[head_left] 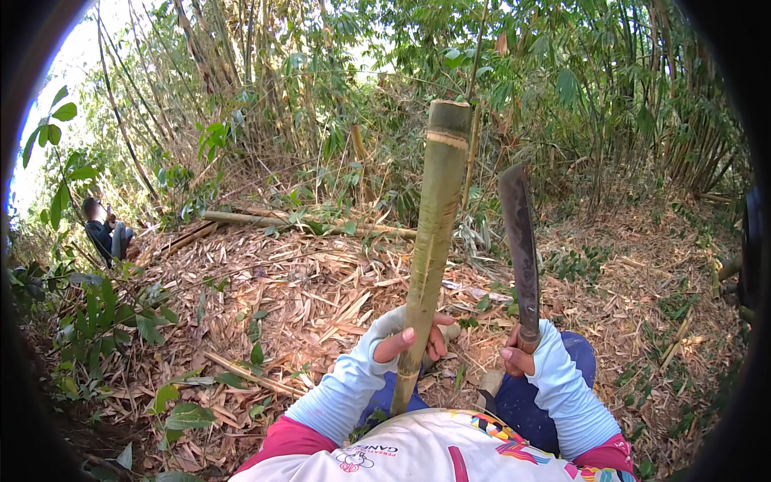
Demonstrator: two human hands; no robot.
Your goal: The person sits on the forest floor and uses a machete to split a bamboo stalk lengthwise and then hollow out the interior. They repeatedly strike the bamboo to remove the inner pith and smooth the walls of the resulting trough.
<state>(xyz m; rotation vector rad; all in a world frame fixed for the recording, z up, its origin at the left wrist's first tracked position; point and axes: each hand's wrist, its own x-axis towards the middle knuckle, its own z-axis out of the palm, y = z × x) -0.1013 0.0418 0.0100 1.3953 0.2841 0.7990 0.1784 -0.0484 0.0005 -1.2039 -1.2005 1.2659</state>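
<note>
Stem in one hand, machete in the other, and by my reckoning most of the work's left

So here's where I'm at. My left hand [392,344] is wrapped round the lower part of a bamboo stem [434,201], thumb on one side and fingers curled round the other, no slack that I can see. The stem stands nearly upright in front of me, leaning a bit right at the top, with its low end down by my shirt [377,446]. Can't see how that bottom end is finished, the shirt's in the way.

My right hand [520,358] is closed round the handle of a dark machete [520,241], blade up, just beside the stem but not touching it.

Done, as far as I can tell: the top end is chopped through and looks fairly flat, there's a pale ring round the joint just under it, and no side branches stick out on the face I can see. I'd call that cut to length, but that's a guess with the bottom hidden.

Not done: no split runs down the visible side and the green skin's mostly on, just some lighter streaks. If it needs splitting or shaving, I'd say that's all left to do. Can't speak for the far side.

Around me it's dry leaf litter [321,269], with a cut pole [249,218] lying further off.
</note>
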